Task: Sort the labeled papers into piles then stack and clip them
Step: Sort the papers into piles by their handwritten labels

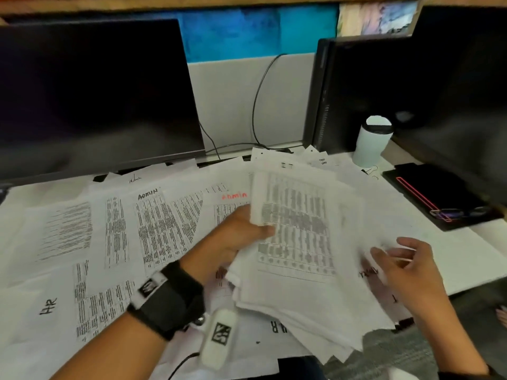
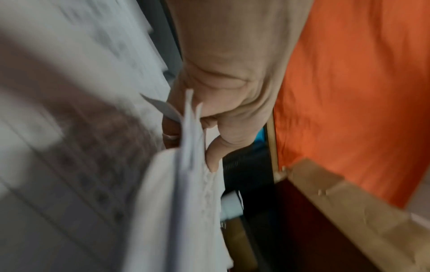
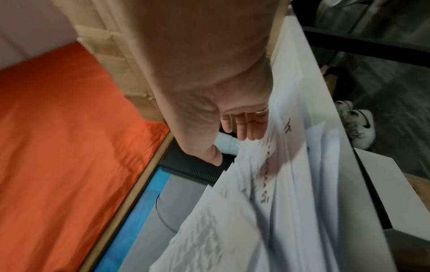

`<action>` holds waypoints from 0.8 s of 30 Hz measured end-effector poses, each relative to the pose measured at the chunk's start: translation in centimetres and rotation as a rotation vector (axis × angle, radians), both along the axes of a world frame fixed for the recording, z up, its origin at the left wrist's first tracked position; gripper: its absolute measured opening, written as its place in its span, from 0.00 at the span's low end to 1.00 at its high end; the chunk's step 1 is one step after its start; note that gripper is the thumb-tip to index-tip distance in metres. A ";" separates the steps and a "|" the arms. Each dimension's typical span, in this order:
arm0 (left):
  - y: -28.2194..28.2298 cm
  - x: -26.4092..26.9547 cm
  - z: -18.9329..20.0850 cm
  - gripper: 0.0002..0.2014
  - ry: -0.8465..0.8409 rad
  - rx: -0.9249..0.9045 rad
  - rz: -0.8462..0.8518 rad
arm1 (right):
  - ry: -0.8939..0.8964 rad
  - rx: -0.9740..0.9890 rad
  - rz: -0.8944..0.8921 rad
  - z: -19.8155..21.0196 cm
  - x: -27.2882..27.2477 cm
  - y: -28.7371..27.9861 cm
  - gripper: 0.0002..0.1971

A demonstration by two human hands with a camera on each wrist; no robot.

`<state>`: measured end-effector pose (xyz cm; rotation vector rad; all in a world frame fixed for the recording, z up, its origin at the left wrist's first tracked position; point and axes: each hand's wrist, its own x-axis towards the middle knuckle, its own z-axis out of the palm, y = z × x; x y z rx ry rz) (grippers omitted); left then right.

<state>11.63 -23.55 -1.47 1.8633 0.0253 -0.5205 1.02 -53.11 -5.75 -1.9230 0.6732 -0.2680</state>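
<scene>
My left hand [image 1: 247, 231] grips a fanned bundle of printed papers [image 1: 296, 242] by its left edge, lifted above the desk. In the left wrist view the thumb and fingers of the left hand [image 2: 221, 128] pinch the sheet edges [image 2: 190, 165]. At the bundle's right side my right hand [image 1: 397, 259] has its fingers loosely curled. In the right wrist view its fingers [image 3: 246, 127] lie against the sheets [image 3: 279, 184] and the thumb stands apart. More sheets cover the desk, labelled Admin in black [image 1: 148, 196], Admin in red [image 1: 234, 195] and HR [image 1: 49, 305].
A dark monitor [image 1: 96, 91] stands at the back left and a black computer tower [image 1: 323, 91] at the back right. Next to the tower is a white tumbler [image 1: 373, 141]. A black notebook [image 1: 439, 193] with glasses [image 1: 461, 213] lies right. Cables [image 1: 258, 105] hang behind.
</scene>
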 end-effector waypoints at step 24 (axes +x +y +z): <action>12.3 -5.6 -3.7 0.55 0.112 0.366 0.031 | 0.191 -0.054 0.587 0.0 10.3 15.7 0.16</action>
